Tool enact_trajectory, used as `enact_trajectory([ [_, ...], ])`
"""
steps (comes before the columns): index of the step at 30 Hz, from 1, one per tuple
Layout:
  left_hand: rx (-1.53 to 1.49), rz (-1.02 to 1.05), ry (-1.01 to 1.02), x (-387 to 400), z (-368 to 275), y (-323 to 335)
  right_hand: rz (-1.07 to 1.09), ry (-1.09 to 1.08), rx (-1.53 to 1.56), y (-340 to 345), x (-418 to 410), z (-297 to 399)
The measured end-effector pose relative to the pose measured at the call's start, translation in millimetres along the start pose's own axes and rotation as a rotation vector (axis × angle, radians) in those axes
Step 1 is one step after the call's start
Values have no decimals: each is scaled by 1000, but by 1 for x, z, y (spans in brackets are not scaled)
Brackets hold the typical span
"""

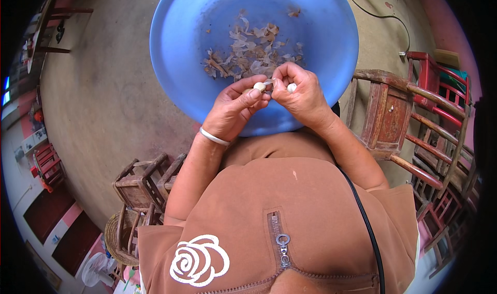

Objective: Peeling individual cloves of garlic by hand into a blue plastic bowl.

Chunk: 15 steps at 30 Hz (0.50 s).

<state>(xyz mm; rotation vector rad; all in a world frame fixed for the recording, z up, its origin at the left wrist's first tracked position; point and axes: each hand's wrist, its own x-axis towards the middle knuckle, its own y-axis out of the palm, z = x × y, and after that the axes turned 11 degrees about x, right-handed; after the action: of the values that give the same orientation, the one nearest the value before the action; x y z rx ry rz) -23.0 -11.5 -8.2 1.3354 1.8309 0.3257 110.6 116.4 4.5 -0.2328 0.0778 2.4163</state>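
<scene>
Between the thumb and fingers of my left hand [237,103] is a pale garlic clove [259,86]. My right hand [301,88] pinches a thin strip of papery skin [268,82] at the clove's right side. A second whitish clove [291,87] is tucked in the curled fingers of my right hand. Both hands are over the near part of a wide blue plastic basin [174,61]. Loose, dry garlic skins [256,47] lie scattered on the basin's bottom, beyond my hands. My fingers hide part of the left-hand clove.
A worn wooden chair [392,115] stands close on the right, with a red chair [425,76] behind it. Small wooden stools [139,181] are near my left elbow. A black cable [388,17] runs over the concrete floor [105,80] at upper right. A white fan [97,268] is at lower left.
</scene>
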Motion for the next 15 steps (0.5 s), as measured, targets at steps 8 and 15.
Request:
enact_trajectory([
  [8,-67,-3,15,0,1,0,-36,25,43,-3,-1,2],
  [15,-90,28,20,0,3,-4,-48,24,15,-4,-1,4],
])
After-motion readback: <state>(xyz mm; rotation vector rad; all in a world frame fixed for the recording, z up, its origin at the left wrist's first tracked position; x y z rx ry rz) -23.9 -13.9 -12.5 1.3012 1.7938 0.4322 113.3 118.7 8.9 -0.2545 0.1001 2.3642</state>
